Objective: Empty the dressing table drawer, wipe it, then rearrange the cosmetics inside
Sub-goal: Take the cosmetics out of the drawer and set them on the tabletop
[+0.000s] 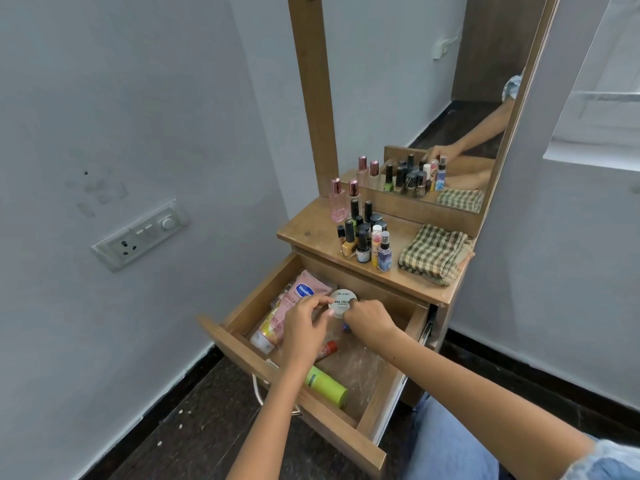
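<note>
Both my hands are down in the open drawer [242, 308], meeting over the round nail polish remover tub [341, 303] near its back wall. My right hand [369, 320] comes in from the right, fingers curled around the tub's right edge; my left hand [304, 329] sits just left of it, thumb and forefinger pinching toward its left rim, though whether they actually hold it or only touch I cannot tell. The tub is round, so no long axis to mind; it lies between the two hands, right hand with the firmer claim. I judge the lift goes up and back-right to the dresser top [311, 230], where nail polish bottles [362, 237] already stand clustered beside a folded checked cloth [433, 252]. Still in the drawer: a pink Vaseline tube [304, 289] along the left wall, a green tube [327, 386] lying near the front, a small red-capped item [330, 348] under my left wrist. Plastic liner on the drawer floor. Grey wall to the left, dark floor below.
</note>
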{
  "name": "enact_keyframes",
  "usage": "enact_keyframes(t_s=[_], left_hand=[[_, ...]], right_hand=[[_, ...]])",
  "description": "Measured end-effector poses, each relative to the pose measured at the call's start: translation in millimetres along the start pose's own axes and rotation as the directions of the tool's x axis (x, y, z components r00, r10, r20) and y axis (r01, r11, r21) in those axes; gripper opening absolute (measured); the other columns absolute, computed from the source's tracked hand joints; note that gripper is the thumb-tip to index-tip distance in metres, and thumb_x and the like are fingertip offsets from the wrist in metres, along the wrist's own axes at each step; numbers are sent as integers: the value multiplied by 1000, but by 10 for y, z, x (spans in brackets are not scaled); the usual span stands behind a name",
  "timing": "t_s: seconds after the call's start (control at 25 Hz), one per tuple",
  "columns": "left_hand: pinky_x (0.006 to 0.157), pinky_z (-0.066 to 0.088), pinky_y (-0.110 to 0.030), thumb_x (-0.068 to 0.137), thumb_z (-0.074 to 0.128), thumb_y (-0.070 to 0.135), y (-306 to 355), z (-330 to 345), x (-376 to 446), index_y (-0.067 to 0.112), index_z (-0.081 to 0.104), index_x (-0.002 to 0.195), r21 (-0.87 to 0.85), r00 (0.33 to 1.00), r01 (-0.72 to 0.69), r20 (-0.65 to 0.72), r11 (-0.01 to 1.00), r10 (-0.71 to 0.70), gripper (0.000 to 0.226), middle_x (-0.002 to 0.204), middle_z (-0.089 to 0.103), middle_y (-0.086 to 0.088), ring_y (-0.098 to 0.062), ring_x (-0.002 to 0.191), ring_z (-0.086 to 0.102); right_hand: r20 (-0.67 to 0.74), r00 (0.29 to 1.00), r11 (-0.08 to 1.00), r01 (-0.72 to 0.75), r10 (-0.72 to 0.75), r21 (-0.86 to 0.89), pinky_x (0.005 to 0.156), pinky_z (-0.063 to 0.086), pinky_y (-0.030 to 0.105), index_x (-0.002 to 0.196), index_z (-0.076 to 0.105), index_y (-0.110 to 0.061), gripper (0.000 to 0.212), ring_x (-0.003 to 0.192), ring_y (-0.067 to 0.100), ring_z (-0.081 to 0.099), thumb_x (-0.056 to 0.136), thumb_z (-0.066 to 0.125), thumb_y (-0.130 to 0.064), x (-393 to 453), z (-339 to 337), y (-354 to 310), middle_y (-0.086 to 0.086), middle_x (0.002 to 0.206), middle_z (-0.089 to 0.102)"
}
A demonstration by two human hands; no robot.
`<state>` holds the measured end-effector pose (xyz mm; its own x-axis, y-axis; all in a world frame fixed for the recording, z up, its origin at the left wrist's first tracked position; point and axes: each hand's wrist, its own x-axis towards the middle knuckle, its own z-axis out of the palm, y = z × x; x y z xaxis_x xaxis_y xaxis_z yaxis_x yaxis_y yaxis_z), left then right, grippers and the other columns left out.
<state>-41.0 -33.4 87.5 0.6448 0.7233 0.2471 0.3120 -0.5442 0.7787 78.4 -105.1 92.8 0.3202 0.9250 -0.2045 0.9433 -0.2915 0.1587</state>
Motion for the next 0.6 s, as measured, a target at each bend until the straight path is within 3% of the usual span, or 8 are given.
enact_keyframes(t_s=[0.12, 0.2, 0.24, 0.32, 0.44, 0.52, 0.6], left_hand=[[91, 49, -23, 82, 71, 12, 14, -63, -37, 23, 71, 103, 2, 999, 46, 7, 999, -46, 23, 112, 68, 6, -6, 105, 60], [92, 48, -23, 79, 75, 16, 5, -113, -70, 22, 71, 106, -27, 997, 81, 19, 996, -81, 28, 112, 68, 7, -5, 105, 60], [92, 48, -23, 77, 77, 16, -5, -144, -86, 22, 70, 107, -61, 995, 97, 35, 993, -95, 31, 110, 69, 8, -4, 105, 61], [89, 50, -19, 73, 79, 13, -20, -208, -120, 26, 69, 106, -145, 991, 123, 75, 982, -114, 37, 106, 70, 10, -2, 101, 64], [81, 53, -17, 72, 79, 7, 5, -287, -133, 21, 67, 112, -257, 986, 164, 49, 952, -157, 44, 101, 71, 8, 1, 94, 66], [73, 54, -14, 72, 79, 6, 32, -305, -140, 17, 69, 110, -315, 982, 183, 21, 931, -186, 41, 91, 72, 9, 0, 87, 69], [68, 54, -14, 72, 80, 10, 49, -310, -156, 16, 72, 101, -311, 981, 181, -5, 933, -193, 31, 83, 72, 13, -2, 83, 70]], right_hand=[[4, 1000, 1000, 22, -22, 17, 75, 45, 34, 121, 58, -4, 29, 110, 31, 58, 94, 51, -8, -12, 40, -1, 14, 126, 55], [-12, 1000, 981, -25, 27, 192, 78, 47, 34, 117, 63, -11, 27, 107, 29, 60, 90, 58, -13, -24, 96, 47, 11, 121, 60], [-37, 996, 926, -66, 86, 371, 80, 49, 33, 111, 66, -17, 24, 104, 27, 62, 88, 63, -19, -28, 112, 73, 7, 114, 64], [-64, 976, 655, -91, 209, 750, 80, 55, 33, 99, 72, -22, 20, 93, 19, 67, 79, 75, -24, -42, 130, 87, 1, 98, 71], [-88, 973, 315, 16, 213, 949, 78, 58, 27, 95, 74, -15, 25, 85, 11, 69, 72, 82, -15, -121, 65, 16, 0, 87, 72], [-143, 974, 201, 107, 178, 974, 74, 57, 20, 96, 72, -11, 25, 81, 10, 69, 72, 80, -10, -191, -26, -50, -2, 86, 71], [-234, 959, 173, 206, 159, 963, 72, 56, 18, 93, 71, -13, 24, 79, 8, 70, 72, 80, -6, -215, -93, -83, -2, 85, 72]])
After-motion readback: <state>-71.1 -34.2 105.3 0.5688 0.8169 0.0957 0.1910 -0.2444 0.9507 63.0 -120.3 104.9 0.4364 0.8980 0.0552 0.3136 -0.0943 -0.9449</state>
